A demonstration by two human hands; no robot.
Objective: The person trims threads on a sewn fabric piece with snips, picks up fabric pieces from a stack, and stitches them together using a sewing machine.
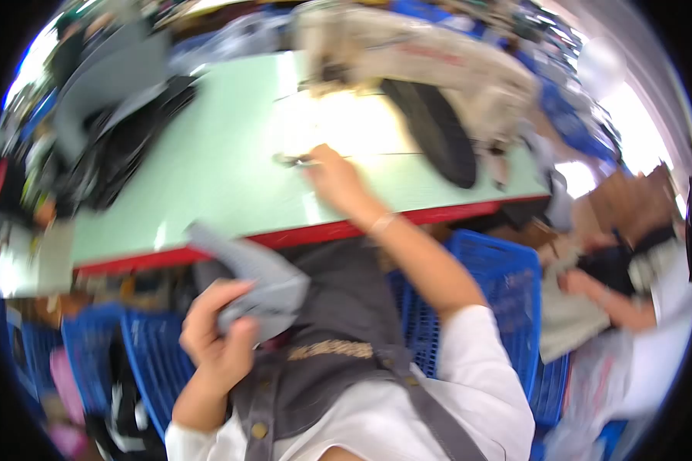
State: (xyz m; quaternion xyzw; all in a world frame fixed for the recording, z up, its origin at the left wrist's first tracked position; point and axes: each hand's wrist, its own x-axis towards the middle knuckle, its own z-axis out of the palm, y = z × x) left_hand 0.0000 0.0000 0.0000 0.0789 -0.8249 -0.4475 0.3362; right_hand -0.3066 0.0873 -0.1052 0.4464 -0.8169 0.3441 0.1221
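Grey fabric piece (257,280), flat and stiff-looking with a pointed end, is held in the left hand (219,338) just below the red front edge of a pale green worktop (207,169). The left fingers are clamped on its lower part. The right hand (334,180) reaches across the worktop, fingers together on a small dark metal tool (292,160), blurred. A beige sewing machine (430,65) stands behind it.
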